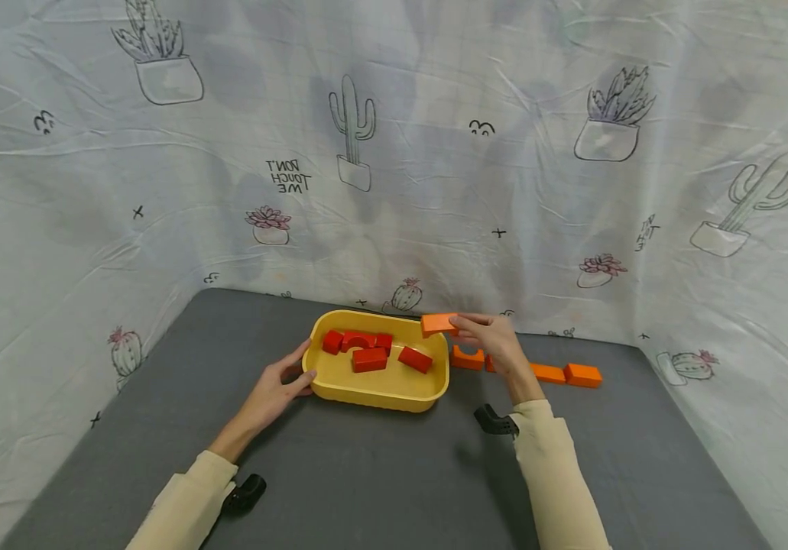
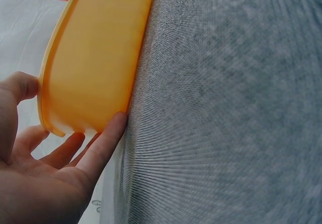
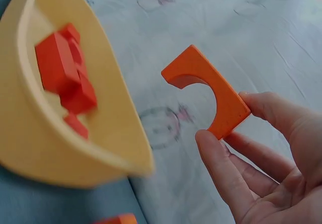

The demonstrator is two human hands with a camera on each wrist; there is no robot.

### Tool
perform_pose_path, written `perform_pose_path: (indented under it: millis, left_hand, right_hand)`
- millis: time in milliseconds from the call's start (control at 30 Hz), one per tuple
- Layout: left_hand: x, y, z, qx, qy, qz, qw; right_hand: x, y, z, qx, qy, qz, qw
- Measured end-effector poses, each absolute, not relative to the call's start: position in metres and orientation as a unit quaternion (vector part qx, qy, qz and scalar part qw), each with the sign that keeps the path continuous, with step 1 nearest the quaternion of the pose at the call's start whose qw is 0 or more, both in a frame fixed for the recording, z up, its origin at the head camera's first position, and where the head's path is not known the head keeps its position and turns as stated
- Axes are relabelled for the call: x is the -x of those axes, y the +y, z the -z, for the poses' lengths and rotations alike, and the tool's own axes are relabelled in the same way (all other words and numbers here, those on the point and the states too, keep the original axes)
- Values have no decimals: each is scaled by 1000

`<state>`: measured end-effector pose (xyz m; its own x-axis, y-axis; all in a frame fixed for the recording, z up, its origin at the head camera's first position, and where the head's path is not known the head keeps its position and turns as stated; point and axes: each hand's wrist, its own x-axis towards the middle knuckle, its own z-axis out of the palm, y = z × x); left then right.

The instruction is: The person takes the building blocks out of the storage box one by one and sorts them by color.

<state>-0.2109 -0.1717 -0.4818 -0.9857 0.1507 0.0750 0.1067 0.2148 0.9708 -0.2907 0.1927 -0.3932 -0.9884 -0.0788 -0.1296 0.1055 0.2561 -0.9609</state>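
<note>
A yellow tub [image 1: 374,399] stands on the grey table with several red blocks inside, among them a red arch block [image 1: 359,337] and a red rectangular block [image 1: 369,360]. At the tub's left end, my left hand [image 1: 271,391] holds the rounded wall, its thumb and fingers spread around it. In the left wrist view, fingertips [image 2: 118,119] reach the lower edge of the tub. My right hand [image 1: 498,342] pinches an orange arch block [image 3: 225,100] by one end between thumb and fingers. In the head view that block overlaps the tub's back right rim, raised above it.
To the right of the tub lies a row of orange blocks: an arch block [image 1: 468,362] nearest, a flat block [image 1: 548,373] farther along, and a rectangular block [image 1: 584,375] at the end. A white cloth [image 1: 435,191] with cactus drawings hangs behind the table.
</note>
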Motion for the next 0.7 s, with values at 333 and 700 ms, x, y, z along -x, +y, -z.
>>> perform_pose_path:
  millis: [333,700]
  left_hand:
    - [210,-173,482,-85,782,-618,13]
    - [210,-173,482,-87,780,-619,14]
  right_hand:
    - [284,249,392,-48,783,617,59]
    - [272,305,385,-84,783,616,33]
